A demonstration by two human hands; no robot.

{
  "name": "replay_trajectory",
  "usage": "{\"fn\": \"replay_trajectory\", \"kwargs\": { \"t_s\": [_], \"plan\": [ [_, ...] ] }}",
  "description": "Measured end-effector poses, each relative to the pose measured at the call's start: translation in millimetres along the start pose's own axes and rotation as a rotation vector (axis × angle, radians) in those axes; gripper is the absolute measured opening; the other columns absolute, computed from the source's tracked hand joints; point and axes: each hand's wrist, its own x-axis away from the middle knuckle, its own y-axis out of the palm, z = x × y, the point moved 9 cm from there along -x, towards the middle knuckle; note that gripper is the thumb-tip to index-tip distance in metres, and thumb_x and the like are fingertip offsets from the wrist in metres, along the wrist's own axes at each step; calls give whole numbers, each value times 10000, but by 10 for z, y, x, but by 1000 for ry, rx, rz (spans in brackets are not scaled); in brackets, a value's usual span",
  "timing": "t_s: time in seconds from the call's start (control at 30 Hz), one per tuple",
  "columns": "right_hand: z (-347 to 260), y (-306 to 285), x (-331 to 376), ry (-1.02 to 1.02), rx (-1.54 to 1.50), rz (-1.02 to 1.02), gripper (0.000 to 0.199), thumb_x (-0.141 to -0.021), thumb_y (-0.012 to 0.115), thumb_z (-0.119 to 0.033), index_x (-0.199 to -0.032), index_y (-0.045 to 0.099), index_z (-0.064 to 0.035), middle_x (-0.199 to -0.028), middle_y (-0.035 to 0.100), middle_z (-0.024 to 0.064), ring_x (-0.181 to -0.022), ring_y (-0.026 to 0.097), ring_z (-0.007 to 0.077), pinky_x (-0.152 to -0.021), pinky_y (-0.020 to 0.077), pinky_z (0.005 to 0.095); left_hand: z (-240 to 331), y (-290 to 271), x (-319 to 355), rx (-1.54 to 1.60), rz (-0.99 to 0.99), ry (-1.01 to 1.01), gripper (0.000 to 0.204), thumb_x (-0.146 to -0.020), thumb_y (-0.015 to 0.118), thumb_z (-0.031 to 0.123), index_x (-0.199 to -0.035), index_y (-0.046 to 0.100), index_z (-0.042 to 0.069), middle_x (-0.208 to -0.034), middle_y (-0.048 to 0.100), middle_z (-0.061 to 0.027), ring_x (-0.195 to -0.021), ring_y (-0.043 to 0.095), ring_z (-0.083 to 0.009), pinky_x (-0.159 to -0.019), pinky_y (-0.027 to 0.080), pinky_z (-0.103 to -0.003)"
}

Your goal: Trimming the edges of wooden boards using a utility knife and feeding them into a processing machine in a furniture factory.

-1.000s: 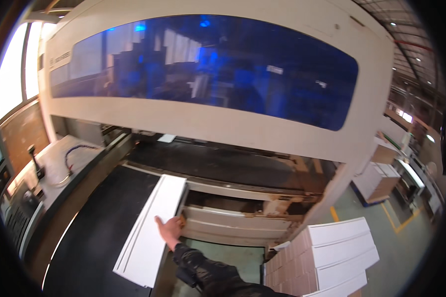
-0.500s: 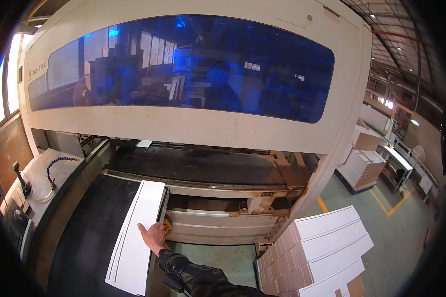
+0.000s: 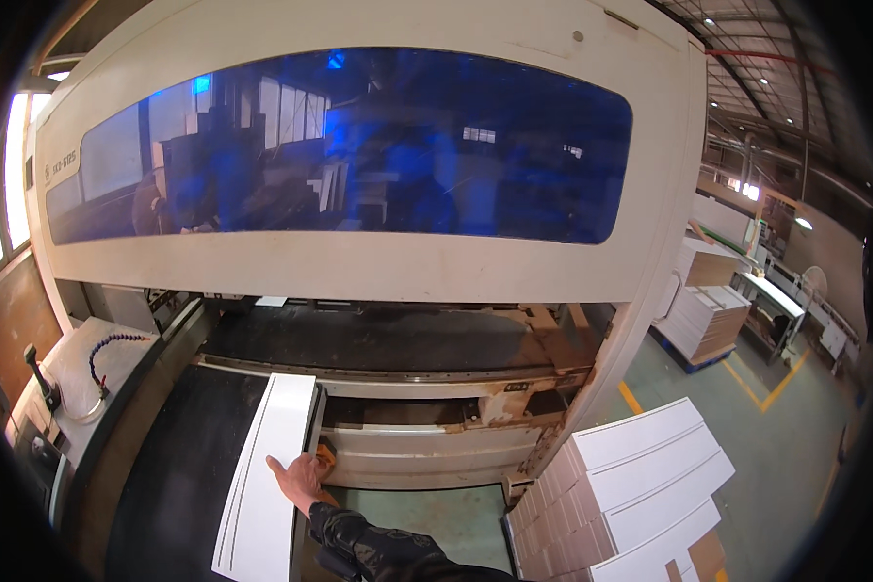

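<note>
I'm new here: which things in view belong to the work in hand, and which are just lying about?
Belonging, it seems:
white panel, right hand at its edge
black surface beneath
blue-windowed machine
probably the stacked panels at right

Apparently apart:
distant stack on a blue pallet
fan

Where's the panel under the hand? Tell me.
Low, left of centre in the head view, the white panel lies along the black surface, the right hand at its right edge.
</note>
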Motion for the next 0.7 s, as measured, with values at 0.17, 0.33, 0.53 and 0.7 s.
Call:
{"fn": "replay_trajectory", "kwargs": {
  "t_s": [0.17,0.33,0.53,0.7],
  "plan": [
    [196,-178,252,58,-189,-61,1079,-983,659,-796,-1453,461,154,-1469,482,392,-1362,571,537,-1077,514,613,49,-159,115,21,9,18,258,-1063,758,199,-1106,784,-54,-1030,732,-260,-956,692,-453,-899,569,-516],
    [1038,-513,1000,-56,-221,66,625,-1067,663,-517,-1318,557,47,-1375,593,413,-1322,558,591,-1088,465,666,138,-284,411,47,-8,151,332,-1061,753,257,-1101,790,-71,-1027,737,-293,-947,686,-476,-896,560,-543],
    [2275,-613,2829,241,-656,-678,214,-1063,699,-173,-1092,798,14,-813,767,68,-718,689,172,-678,565,343,145,-512,823,82,-94,271,414,-1061,751,347,-1080,797,-64,-1015,744,-298,-937,690,-481,-882,559,-559],
    [2638,-1959,3762,-135,-460,-62,373,-1042,682,-351,-892,775,-22,-758,738,179,-664,706,281,-620,526,473,297,-668,1100,117,-168,337,478,-1038,788,421,-1073,800,-56,-1008,750,-298,-935,696,-482,-871,563,-566]
  ]
}}
